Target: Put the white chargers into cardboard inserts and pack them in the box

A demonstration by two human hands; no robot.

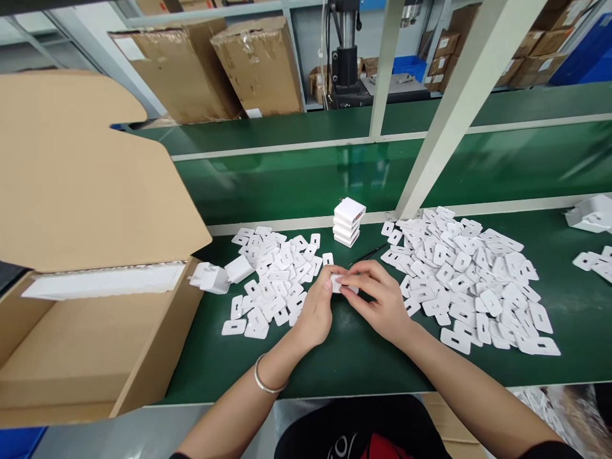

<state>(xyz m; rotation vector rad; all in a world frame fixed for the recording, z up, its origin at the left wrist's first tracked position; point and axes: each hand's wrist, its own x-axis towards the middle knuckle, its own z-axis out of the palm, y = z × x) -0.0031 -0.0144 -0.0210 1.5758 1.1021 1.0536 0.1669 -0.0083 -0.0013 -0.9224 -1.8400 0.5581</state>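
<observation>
Near the middle of the bench, my left hand (318, 309) is closed around a small white plastic piece (336, 284). My right hand (380, 296) meets it there, thumb and fingers pinching the same piece from the right. Fingers cover much of it, so its full shape is hidden. Left of my hands lies a pile of flat white slotted plates (277, 277), and a larger pile of similar plates (466, 280) spreads to the right. Behind my hands stands a stack of white charger blocks (349, 222). A thin black tool (368, 254) lies just beyond my right fingers.
An open cardboard box (157, 347) with a raised lid stands at the left. Beside it lie white plug adapters (210, 278). A slanted pale metal post (459, 121) rises behind the right pile. More white adapters (591, 213) sit at the far right.
</observation>
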